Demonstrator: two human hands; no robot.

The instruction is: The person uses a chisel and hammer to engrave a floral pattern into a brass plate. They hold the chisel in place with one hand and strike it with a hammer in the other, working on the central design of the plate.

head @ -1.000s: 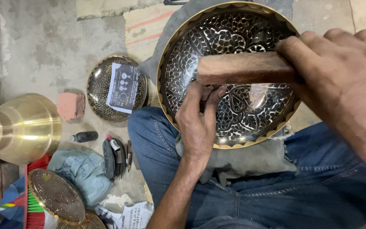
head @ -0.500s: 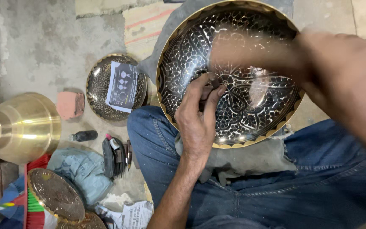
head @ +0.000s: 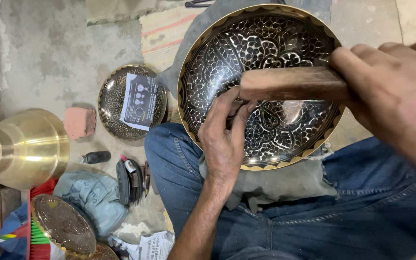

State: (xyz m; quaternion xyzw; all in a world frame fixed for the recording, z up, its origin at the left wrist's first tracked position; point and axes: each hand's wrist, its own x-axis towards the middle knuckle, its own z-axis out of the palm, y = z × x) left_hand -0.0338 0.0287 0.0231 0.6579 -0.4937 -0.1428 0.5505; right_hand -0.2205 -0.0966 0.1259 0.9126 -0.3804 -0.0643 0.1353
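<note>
Workpiece: large engraved brass bowl [head: 285, 62], black-and-silver floral pattern inside, scalloped gold rim; tilted on a grey cloth [head: 275, 180] across the person's lap.
Tool 1: small dark tool, mostly hidden, tip set against the bowl's inner wall left of centre.
Tool 2: wooden block [head: 292, 83], held level across the bowl's mouth, just above the small tool.
Step in hand: judged as chasing the pattern, block poised as a mallet.
Next move: judged to need a short, square tap with the tool tip held steady.
Left hand [head: 225, 139]: grip pinched shut around the small tool, wrist rising from the lap.
Right hand [head: 393, 96]: grip wrapped around the block's right end.
Surroundings: smaller engraved plate [head: 109, 103] with paper card on the floor; plain brass vessel [head: 22, 147] at far left.
</note>
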